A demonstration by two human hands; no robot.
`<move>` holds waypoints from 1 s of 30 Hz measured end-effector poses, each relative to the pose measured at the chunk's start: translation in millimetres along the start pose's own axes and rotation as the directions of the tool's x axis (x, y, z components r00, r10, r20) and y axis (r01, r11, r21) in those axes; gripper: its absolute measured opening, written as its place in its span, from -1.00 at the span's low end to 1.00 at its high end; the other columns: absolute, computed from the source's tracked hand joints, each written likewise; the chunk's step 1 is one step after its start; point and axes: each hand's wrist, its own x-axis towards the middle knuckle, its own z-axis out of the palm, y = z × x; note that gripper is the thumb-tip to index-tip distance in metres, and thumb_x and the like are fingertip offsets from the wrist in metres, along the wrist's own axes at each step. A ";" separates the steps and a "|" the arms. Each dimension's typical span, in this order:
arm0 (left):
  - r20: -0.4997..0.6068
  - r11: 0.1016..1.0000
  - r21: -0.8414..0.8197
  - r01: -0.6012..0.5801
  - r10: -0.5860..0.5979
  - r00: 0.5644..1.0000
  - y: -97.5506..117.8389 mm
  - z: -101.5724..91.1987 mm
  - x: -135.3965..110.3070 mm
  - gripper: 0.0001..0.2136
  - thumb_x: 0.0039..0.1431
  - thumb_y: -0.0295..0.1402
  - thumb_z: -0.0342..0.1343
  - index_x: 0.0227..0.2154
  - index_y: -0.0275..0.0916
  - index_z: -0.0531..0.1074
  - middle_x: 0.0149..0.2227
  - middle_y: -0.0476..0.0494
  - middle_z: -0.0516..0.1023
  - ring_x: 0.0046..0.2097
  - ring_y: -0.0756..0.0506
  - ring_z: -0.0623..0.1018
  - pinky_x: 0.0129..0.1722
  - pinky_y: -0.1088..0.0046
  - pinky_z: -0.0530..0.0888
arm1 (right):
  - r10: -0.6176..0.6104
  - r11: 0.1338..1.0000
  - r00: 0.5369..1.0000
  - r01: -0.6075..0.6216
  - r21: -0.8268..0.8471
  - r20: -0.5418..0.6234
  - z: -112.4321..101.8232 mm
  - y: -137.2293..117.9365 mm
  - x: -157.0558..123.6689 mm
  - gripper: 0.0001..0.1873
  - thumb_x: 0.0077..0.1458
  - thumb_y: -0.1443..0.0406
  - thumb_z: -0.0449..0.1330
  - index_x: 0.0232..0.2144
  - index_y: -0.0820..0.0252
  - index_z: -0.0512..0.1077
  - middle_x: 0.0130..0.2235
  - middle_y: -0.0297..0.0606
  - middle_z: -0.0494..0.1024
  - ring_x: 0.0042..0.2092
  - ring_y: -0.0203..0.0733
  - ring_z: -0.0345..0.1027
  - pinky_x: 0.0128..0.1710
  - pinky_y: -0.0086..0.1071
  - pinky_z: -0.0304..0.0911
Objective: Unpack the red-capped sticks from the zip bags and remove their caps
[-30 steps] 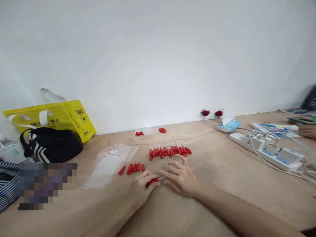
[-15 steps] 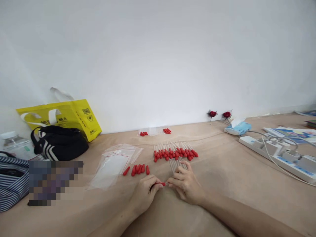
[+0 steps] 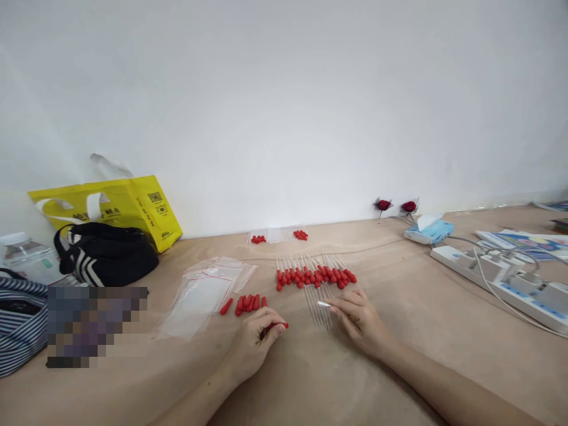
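Note:
My left hand (image 3: 256,337) is closed around a red rubber dropper bulb (image 3: 284,325), whose end sticks out past thumb and forefinger. My right hand (image 3: 358,316) pinches a glass dropper tube (image 3: 324,304); only its bright end shows beyond the fingertips, apart from the bulb. Beneath that end lie several loose glass tubes (image 3: 316,313), side by side. Just beyond them is a row of glass droppers with red bulbs (image 3: 317,275), bulbs toward me. Several loose red bulbs (image 3: 248,304) rest beyond my left hand.
Clear zip bags (image 3: 199,299) lie at left. By the wall is another clear bag (image 3: 279,235) with red bulbs. A yellow bag (image 3: 146,207) and black pouch (image 3: 115,257) stand at far left. At right are a power strip (image 3: 497,290), tissues (image 3: 429,229) and artificial roses (image 3: 408,206).
My hands have moved apart. The right, with the tube, shifted right and away from the bulb, uncovering the loose tubes. My left hand moved slightly left, still holding the bulb.

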 end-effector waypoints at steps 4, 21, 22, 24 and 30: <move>-0.219 0.998 0.037 0.059 -0.049 0.974 -2.3 -18.9 4.0 -0.79 0.07 -0.28 -0.05 -0.38 -0.22 0.46 -0.38 -0.11 0.39 -0.32 -0.03 0.43 -0.32 0.48 0.40 | 0.261 0.961 0.965 -0.258 0.095 -0.022 -10.5 14.1 4.8 -0.70 0.10 0.29 -0.08 -0.21 0.22 0.40 -0.34 -0.18 0.46 -0.33 -0.23 0.32 -0.36 -0.39 0.20; -0.301 0.850 0.196 0.488 -0.422 0.855 -50.1 -70.7 5.0 -0.77 -0.17 -0.17 0.04 -0.53 -0.24 0.39 -0.56 -0.04 0.48 -0.49 -0.06 0.47 -0.50 0.51 0.34 | 0.409 0.910 0.910 -0.402 -0.098 0.071 2.2 28.1 4.4 -0.85 -0.12 0.43 -0.03 -0.49 0.18 0.32 -0.49 -0.29 0.47 -0.44 -0.25 0.35 -0.46 -0.45 0.14; -0.277 0.850 0.186 0.492 -0.435 0.857 -49.9 -71.5 4.8 -0.76 -0.16 -0.16 0.04 -0.54 -0.24 0.40 -0.56 -0.04 0.49 -0.49 -0.06 0.47 -0.50 0.51 0.33 | 0.397 0.915 0.916 -0.391 -0.100 0.056 4.5 28.6 5.3 -0.85 -0.11 0.43 -0.03 -0.49 0.18 0.31 -0.49 -0.29 0.47 -0.43 -0.24 0.35 -0.46 -0.45 0.14; -0.232 0.854 0.159 0.495 -0.455 0.860 -51.0 -73.8 4.6 -0.74 -0.14 -0.13 0.02 -0.56 -0.24 0.41 -0.57 -0.04 0.50 -0.49 -0.07 0.47 -0.51 0.51 0.32 | 0.377 0.921 0.926 -0.373 -0.110 0.023 8.7 30.1 7.6 -0.86 -0.10 0.42 -0.03 -0.50 0.18 0.31 -0.50 -0.29 0.46 -0.44 -0.24 0.34 -0.46 -0.44 0.15; -0.217 0.816 0.120 0.566 -0.535 0.817 -55.8 -82.0 4.9 -0.70 -0.05 -0.13 -0.10 -0.61 -0.23 0.39 -0.65 0.00 0.45 -0.53 -0.06 0.47 -0.50 0.53 0.30 | 0.288 0.947 0.956 -0.293 -0.128 -0.059 20.8 35.0 10.9 -0.83 -0.05 0.43 -0.02 -0.51 0.21 0.36 -0.48 -0.25 0.43 -0.41 -0.24 0.33 -0.41 -0.42 0.20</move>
